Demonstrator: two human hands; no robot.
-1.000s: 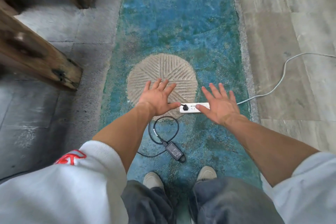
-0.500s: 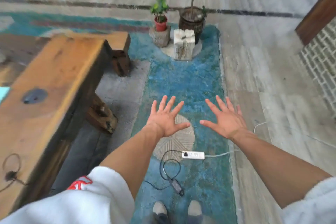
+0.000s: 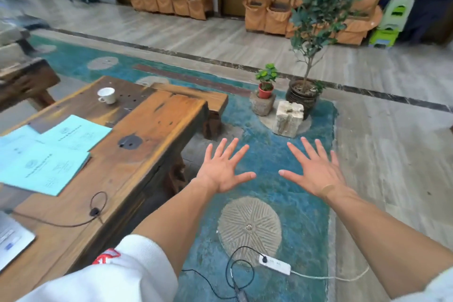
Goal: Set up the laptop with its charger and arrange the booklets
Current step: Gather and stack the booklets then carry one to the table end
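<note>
My left hand [image 3: 224, 169] and my right hand [image 3: 315, 169] are stretched out in front of me above the blue floor, palms down, fingers spread, holding nothing. A white power strip [image 3: 274, 264] lies on the floor below them with a black plug in it. The black charger cable [image 3: 241, 267] loops beside it. On the wooden table [image 3: 137, 162] at the left lie light blue booklets [image 3: 49, 154]. A corner of the silver laptop [image 3: 12, 238] shows at the left edge, with a thin black cable [image 3: 95, 211] running from it across the table.
A white cup [image 3: 106, 95] stands at the table's far end. Two potted plants [image 3: 304, 91] and stone blocks [image 3: 289, 119] sit on the floor ahead. A round stone inlay [image 3: 248, 225] lies under my arms. Stacked chairs line the far wall.
The view has risen from the floor to the table and room. Both hands lifted away from the power strip and now hover spread in the air.
</note>
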